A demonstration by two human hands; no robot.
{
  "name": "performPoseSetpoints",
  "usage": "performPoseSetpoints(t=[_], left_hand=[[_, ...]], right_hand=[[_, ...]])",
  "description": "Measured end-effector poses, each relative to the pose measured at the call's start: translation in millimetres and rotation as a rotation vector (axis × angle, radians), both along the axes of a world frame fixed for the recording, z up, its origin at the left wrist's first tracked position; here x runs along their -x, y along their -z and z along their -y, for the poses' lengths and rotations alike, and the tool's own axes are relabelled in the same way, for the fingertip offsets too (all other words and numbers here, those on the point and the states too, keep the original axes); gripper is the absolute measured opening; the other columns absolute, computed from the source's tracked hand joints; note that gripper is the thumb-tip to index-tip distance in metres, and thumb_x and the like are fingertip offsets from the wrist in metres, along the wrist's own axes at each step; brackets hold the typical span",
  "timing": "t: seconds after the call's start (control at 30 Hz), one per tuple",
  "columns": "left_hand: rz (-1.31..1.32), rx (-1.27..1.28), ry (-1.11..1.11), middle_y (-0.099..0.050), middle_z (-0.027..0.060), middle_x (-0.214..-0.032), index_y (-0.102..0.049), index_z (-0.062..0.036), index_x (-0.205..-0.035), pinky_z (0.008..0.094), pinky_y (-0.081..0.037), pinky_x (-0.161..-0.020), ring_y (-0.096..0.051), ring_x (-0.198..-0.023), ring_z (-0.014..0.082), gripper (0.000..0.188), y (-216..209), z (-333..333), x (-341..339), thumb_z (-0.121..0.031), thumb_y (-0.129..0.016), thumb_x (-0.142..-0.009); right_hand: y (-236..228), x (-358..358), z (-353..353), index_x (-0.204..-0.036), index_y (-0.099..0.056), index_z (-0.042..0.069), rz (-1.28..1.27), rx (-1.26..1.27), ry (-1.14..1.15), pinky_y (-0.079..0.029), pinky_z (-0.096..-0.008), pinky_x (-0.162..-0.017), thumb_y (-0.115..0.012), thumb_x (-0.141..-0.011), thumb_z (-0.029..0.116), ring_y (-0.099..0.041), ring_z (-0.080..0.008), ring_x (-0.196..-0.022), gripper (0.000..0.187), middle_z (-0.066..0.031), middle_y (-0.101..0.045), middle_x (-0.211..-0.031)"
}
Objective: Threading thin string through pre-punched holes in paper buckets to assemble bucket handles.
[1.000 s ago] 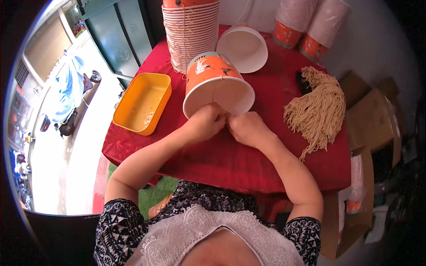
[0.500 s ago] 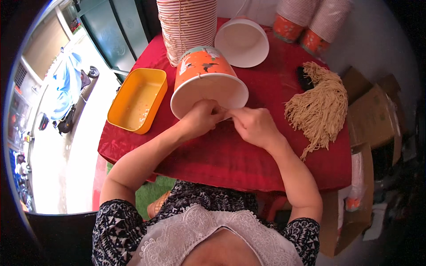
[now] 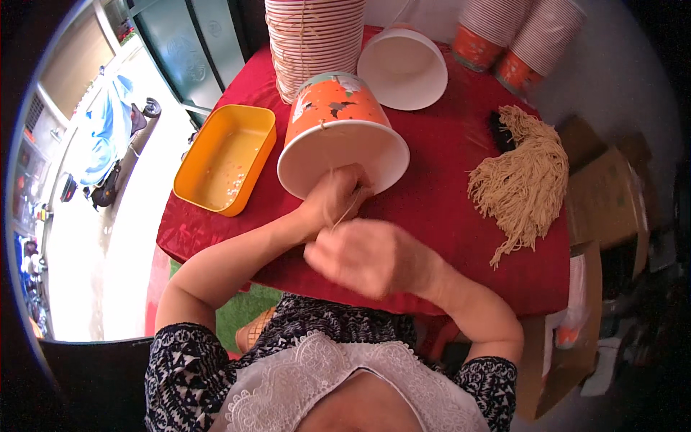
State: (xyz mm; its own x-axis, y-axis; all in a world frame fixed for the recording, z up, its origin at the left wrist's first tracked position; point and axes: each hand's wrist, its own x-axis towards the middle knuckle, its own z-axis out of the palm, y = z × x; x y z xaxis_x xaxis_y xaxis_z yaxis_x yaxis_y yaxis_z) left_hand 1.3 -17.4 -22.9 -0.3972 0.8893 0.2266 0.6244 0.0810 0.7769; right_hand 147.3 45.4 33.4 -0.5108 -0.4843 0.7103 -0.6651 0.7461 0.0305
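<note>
An orange paper bucket lies tilted on the red tablecloth, its white mouth turned toward me. My left hand grips the bucket's rim at the mouth. A thin beige string runs from the rim down to my right hand, which is blurred, closer to my body, and pinches the string's end. A bundle of beige strings lies on the cloth to the right, apart from both hands.
A tall stack of paper buckets stands behind, with a white bucket on its side beside it. More stacked cups lean at the back right. A yellow tray sits at the left table edge. Cardboard boxes stand to the right.
My right hand has pulled back from the bucket's mouth toward my body, drawing the string out. The bucket and my left hand have barely shifted.
</note>
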Motion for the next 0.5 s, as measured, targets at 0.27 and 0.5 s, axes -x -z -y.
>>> performPoseSetpoints(t=[0.27,0.5], left_hand=[[-0.075,-0.062,0.023,-0.061,0.0214,-0.09,-0.059,0.001,-0.089,0.0424,-0.047,-0.076,-0.06,-0.086,0.0382,0.012,-7.5,5.5,-0.2,-0.009,-0.063,-0.083],[0.059,-0.04,0.03,-0.058,0.0128,-0.077,-0.059,0.0006,-0.087,0.0335,-0.046,-0.058,-0.057,-0.064,0.0193,0.012,-7.4,10.6,1.2,-0.011,-0.062,-0.088]], right_hand=[[21.5,-0.9,-27.7,-0.084,-0.058,0.002,0.046,0.36,0.387,-0.046,-0.0376,-0.048,-0.059,-0.079,0.001,-0.058,-0.0294,-0.054,0.005,-0.014,-0.057,-0.068],[42.2,7.3,-39.8,-0.106,-0.06,-0.001,0.277,0.57,0.712,-0.051,-0.0399,-0.056,-0.056,-0.087,0.0,-0.066,-0.0362,-0.069,0.019,-0.0217,-0.066,-0.083]])
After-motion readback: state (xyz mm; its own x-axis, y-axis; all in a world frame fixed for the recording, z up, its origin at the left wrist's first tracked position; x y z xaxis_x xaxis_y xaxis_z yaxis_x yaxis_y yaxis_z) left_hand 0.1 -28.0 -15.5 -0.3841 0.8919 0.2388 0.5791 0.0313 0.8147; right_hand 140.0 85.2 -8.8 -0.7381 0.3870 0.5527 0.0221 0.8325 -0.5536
